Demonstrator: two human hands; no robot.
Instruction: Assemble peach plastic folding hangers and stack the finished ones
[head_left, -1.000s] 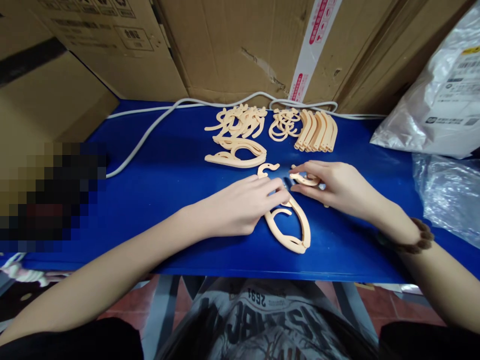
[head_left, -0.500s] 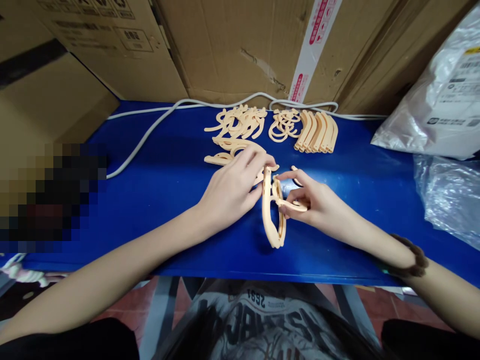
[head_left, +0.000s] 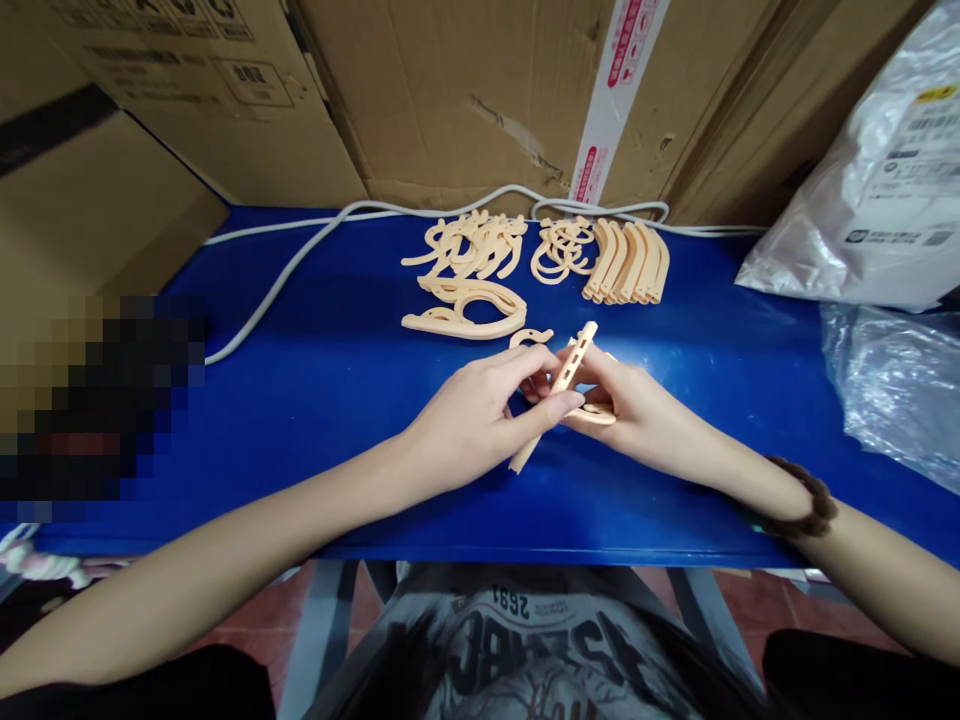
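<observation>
Both of my hands meet over the blue table around a pale beige plastic folding hanger (head_left: 574, 360). It is tilted, its narrow slotted edge facing up. My left hand (head_left: 476, 410) pinches it, thumb across the near face and fingers behind. My right hand (head_left: 637, 400) grips it from the other side; its fingertips are partly hidden behind the hanger. A curved hook part (head_left: 596, 414) pokes out under the right fingers. Just beyond my left fingers lies a loose hook piece (head_left: 531, 337). Further back is a hanger with curved arms (head_left: 465, 325), lying flat.
Along the back lie a tangled pile of hook parts (head_left: 472, 245), a smaller pile of them (head_left: 561, 250) and a neat row of curved arms (head_left: 626, 265). A white cable (head_left: 300, 255) runs behind. Cardboard boxes (head_left: 450, 100) wall the back; plastic-wrapped parcels (head_left: 885, 200) stand right.
The hanger, earlier a narrow loop pointing towards me, is now turned so its slotted edge shows, slanting up to the right. My left hand has shifted right and nearer, its thumb now across the hanger.
</observation>
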